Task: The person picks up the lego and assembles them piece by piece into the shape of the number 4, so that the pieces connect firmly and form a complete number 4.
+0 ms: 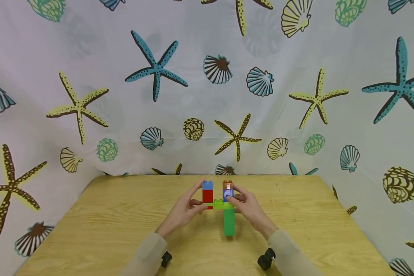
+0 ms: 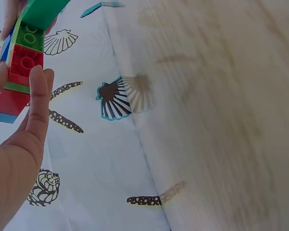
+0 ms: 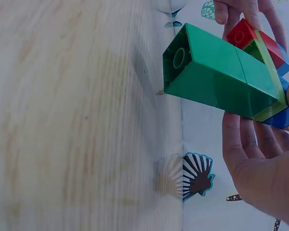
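Note:
Both hands hold one structure of toy building bricks above the table. A lime green brick (image 1: pixel 218 204) runs across its middle. The left column has a blue brick (image 1: pixel 207 185) over a red brick (image 1: pixel 207 196), with another red brick (image 2: pixel 20 72) under the lime one. On the right, a see-through orange brick (image 1: pixel 228 185) tops a blue brick (image 1: pixel 228 195); green bricks (image 1: pixel 229 222) hang below. My left hand (image 1: pixel 183 211) pinches the left column near the lime brick. My right hand (image 1: pixel 252 210) grips the right column, thumb on the blue brick.
A wooden table (image 1: pixel 124 230) lies beneath the hands. Behind and beside it hangs a white cloth (image 1: pixel 193 103) printed with starfish and shells. Dark wrist cameras (image 1: pixel 266 259) sit at the cuffs of the light sleeves (image 1: pixel 293 255).

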`<state>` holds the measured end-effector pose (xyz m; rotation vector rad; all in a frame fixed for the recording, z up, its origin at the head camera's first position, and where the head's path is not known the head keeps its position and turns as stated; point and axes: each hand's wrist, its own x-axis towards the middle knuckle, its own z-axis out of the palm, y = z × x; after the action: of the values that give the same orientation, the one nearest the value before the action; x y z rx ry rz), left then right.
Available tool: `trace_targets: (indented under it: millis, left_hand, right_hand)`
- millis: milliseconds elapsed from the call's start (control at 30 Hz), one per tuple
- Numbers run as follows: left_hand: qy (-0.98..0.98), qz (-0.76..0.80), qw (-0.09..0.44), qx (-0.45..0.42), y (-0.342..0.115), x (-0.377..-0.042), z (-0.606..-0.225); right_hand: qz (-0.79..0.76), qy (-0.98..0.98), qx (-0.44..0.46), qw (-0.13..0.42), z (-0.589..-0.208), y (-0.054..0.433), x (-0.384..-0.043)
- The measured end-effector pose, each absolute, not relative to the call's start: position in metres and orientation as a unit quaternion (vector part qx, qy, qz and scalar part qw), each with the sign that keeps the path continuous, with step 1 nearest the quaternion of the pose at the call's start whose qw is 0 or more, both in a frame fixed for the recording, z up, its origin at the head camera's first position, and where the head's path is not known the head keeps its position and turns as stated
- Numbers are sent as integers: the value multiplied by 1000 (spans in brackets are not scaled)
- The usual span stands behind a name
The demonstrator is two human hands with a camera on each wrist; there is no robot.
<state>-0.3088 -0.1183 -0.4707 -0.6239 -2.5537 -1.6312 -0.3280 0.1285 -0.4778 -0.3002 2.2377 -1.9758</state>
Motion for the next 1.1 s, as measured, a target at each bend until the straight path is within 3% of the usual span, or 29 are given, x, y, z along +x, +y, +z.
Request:
trace_targets:
  millis: [567,1100]
  left_hand:
    - [-851,-490,-39,-186,-129,-322,-477]
    - [-852,-489,-82,-166,-140,-346,-489]
  right_hand:
    - [-653,748,-91,77,-492,117,-332]
    - [-634,755,-87,140,-503,119,-350]
